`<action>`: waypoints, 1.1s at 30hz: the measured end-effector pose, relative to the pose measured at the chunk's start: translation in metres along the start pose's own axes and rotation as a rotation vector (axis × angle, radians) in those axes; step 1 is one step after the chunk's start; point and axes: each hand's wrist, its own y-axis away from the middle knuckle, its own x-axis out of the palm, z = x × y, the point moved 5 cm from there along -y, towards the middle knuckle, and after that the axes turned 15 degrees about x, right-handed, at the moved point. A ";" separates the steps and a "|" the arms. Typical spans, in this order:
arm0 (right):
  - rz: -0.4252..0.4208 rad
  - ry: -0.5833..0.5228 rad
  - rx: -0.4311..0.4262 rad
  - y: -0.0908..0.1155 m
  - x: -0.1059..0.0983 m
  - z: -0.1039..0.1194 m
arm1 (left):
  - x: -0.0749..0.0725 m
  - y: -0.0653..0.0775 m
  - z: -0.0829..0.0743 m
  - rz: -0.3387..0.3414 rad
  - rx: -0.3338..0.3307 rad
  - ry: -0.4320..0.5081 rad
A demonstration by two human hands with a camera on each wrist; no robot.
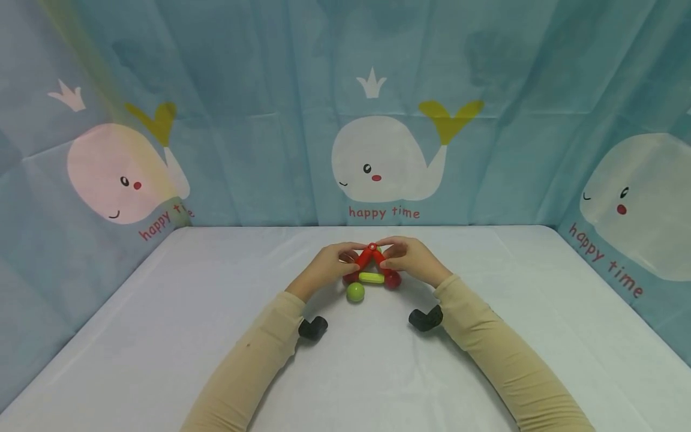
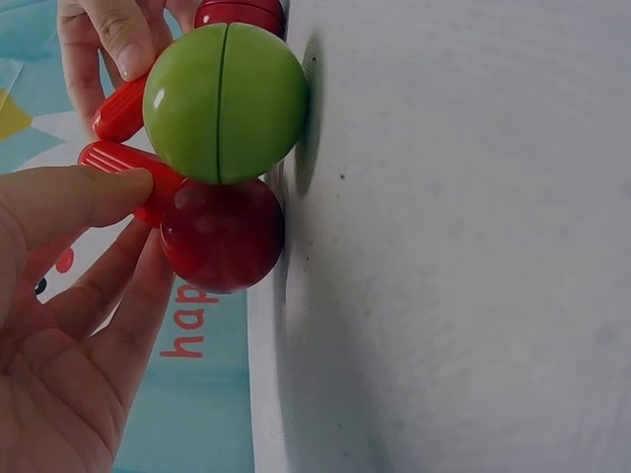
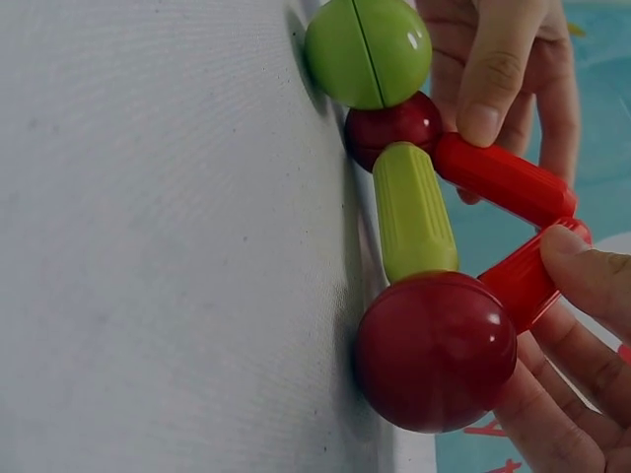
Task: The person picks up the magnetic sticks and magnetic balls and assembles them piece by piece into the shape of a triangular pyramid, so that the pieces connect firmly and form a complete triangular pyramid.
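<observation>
On the white table two red rods lean together into a peak. My left hand point(image 1: 328, 265) pinches the left red rod point(image 1: 364, 258) between thumb and fingers, while my right hand point(image 1: 414, 259) grips the right red rod point(image 3: 523, 283) the same way. Below them, a yellow-green rod point(image 3: 414, 212) spans between two dark red balls, the left ball point(image 2: 223, 236) and the right ball point(image 3: 438, 352). Toward me, a green ball point(image 1: 355, 292) with a seam sits close by the left red ball. Part of something green shows behind the peak in the head view.
The white tabletop point(image 1: 367, 372) runs to a blue whale-print curtain point(image 1: 270, 168) at the back and sides. A black device point(image 1: 313, 328) shows by the left wrist, and another black device point(image 1: 426, 318) by the right wrist.
</observation>
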 end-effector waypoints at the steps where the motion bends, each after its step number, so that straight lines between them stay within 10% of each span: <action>1: -0.002 0.007 -0.006 0.000 0.000 0.000 | 0.000 0.000 0.000 0.000 -0.002 -0.004; 33: -0.008 -0.016 -0.007 0.002 0.001 -0.005 | 0.001 0.001 -0.001 0.005 0.025 -0.030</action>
